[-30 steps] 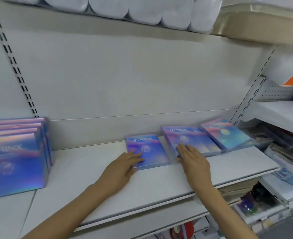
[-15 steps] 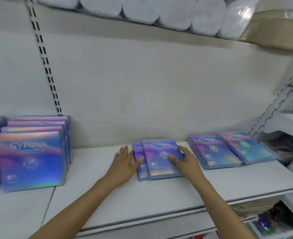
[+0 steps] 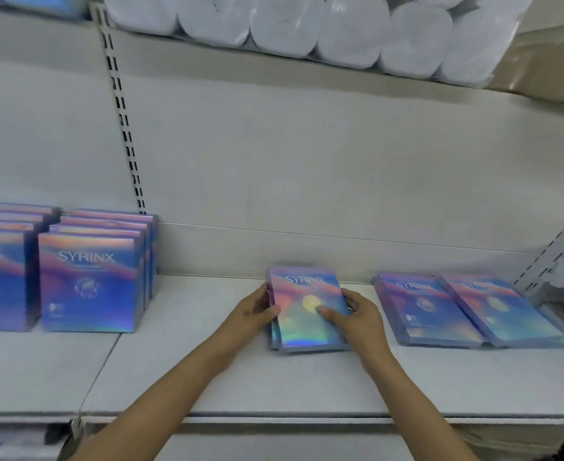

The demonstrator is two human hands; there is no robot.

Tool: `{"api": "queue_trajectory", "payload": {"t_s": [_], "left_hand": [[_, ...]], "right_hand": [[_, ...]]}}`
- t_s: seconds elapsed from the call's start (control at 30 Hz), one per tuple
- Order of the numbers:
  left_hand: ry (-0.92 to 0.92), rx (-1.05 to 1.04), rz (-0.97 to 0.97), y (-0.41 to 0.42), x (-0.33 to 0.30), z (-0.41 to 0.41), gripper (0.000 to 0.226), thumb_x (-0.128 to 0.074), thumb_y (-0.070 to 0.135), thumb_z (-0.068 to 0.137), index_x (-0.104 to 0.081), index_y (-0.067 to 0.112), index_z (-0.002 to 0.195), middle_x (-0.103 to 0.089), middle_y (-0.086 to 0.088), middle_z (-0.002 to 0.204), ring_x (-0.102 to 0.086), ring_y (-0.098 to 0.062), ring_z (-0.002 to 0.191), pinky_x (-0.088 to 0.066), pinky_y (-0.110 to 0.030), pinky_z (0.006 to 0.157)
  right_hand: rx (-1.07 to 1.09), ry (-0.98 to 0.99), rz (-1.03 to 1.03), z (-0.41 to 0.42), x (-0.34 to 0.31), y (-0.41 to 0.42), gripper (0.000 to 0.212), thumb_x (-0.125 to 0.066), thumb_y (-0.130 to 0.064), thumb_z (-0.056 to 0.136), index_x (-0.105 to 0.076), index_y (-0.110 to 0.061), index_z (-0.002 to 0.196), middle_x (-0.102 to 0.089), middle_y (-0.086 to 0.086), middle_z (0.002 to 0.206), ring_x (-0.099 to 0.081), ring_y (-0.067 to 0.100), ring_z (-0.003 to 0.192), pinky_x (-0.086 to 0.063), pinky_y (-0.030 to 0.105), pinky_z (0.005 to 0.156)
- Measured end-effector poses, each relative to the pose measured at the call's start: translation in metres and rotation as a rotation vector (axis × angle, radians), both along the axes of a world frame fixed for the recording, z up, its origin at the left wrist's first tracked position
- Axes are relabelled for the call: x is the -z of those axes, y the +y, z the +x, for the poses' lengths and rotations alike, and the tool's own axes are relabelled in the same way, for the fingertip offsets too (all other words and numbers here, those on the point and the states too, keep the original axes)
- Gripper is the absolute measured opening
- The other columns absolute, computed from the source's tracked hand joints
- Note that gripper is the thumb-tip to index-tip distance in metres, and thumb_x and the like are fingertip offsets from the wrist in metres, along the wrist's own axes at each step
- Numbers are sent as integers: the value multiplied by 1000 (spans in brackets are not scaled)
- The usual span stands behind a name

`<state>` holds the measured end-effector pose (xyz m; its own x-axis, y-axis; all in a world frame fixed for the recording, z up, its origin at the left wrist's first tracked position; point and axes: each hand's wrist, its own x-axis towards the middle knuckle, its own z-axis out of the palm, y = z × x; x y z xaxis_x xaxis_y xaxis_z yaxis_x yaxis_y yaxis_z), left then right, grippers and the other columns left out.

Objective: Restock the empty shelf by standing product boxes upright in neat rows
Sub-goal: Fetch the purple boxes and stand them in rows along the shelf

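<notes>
— What's the person got there, mid-shelf?

— A small stack of flat, holographic blue-and-pink cardboard boxes [image 3: 307, 307], lying face up on the white shelf board [image 3: 307, 384]. The left hand [image 3: 252, 312] curls round the stack's left edge; the right hand [image 3: 357, 316] clasps the right edge, thumb pressed on the top face.

— Why both sides?

— Squaring the edges, I'd guess, so they lift as one and stand beside the upright rows of matching boxes [image 3: 91, 281] at the left.

— And those at the right?

— Two more flat boxes [image 3: 466, 311], lying untouched, likely waiting their turn.

blue-pink iridescent boxes [image 3: 307, 307], white shelf [image 3: 274, 387]
</notes>
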<state>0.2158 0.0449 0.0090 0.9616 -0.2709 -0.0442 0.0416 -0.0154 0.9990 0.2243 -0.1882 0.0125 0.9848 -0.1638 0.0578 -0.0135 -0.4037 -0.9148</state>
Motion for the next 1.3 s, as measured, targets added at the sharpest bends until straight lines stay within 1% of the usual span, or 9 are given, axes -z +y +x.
{"api": "queue_trajectory", "payload": {"t_s": [0.17, 0.27, 0.4, 0.47, 0.6, 0.83, 0.93, 1.07, 1.3], "left_hand": [[28, -243, -222, 13, -3, -16, 78, -86, 16, 77, -49, 30, 144, -63, 4, 134, -69, -23, 114, -61, -42, 83], [0, -337, -217, 29, -8, -31, 61, -85, 13, 76, -62, 17, 133, -71, -6, 126, -71, -25, 109, -60, -36, 83], [-10, -529, -239, 60, -18, -66, 34, -72, 7, 89, -59, 16, 119, -79, -5, 99, -75, -17, 85, -59, -26, 68], [-44, -657, -217, 82, -21, -89, 33, -77, 11, 87, -61, 18, 114, -78, 1, 92, -72, -11, 83, -55, -21, 75], [-56, -834, -277, 128, -22, -139, 28, -74, 15, 89, -63, 17, 114, -74, -20, 110, -70, -31, 97, -53, -46, 92], [-161, -1095, -305, 219, -26, -214, 23, -68, 10, 92, -58, 13, 112, -75, -4, 91, -71, -17, 71, -57, -30, 64], [-205, -1142, -318, 270, -24, -240, 17, -66, 12, 94, -60, 16, 108, -75, 6, 83, -71, -11, 70, -57, -27, 62], [-202, -1149, -360, 341, -23, -273, 26, -68, 14, 92, -58, 14, 115, -73, -8, 100, -71, -22, 80, -58, -35, 70], [-185, -1098, -350, 463, -26, -299, 32, -72, 18, 85, -58, 9, 113, -67, -13, 104, -66, -24, 82, -53, -33, 69]], "right_hand": [[-89, -22, 95, 5, -23, 10, 54, -94, -17, 63, -72, -23, 112, -75, -10, 103, -70, 7, 91, -55, 23, 76], [-214, 18, 178, 5, -29, 26, 45, -92, -12, 65, -74, -12, 106, -77, 0, 97, -72, 11, 80, -56, 22, 65], [-377, 75, 310, 0, -28, 63, 59, -93, -11, 58, -66, -4, 110, -76, 9, 103, -75, 25, 91, -62, 40, 78], [-458, 89, 350, -4, -28, 87, 60, -92, -11, 60, -65, -4, 113, -76, 9, 105, -75, 26, 92, -61, 41, 80], [-582, 122, 433, -24, -31, 138, 41, -79, 4, 77, -62, -2, 114, -75, 10, 107, -75, 22, 89, -62, 34, 77], [-717, 97, 437, -64, -34, 241, 37, -78, 5, 77, -61, -4, 110, -74, 14, 107, -74, 27, 89, -62, 42, 80], [-746, 59, 446, -81, -35, 288, 43, -82, 1, 75, -63, -3, 113, -74, 12, 110, -73, 30, 97, -59, 48, 86], [-735, 13, 473, -110, -35, 350, 36, -78, 2, 80, -63, -8, 112, -76, 5, 106, -74, 19, 92, -60, 34, 75], [-604, -49, 481, -146, -23, 441, 33, -78, -2, 82, -64, -12, 110, -75, 5, 110, -72, 25, 102, -59, 40, 84]]}}
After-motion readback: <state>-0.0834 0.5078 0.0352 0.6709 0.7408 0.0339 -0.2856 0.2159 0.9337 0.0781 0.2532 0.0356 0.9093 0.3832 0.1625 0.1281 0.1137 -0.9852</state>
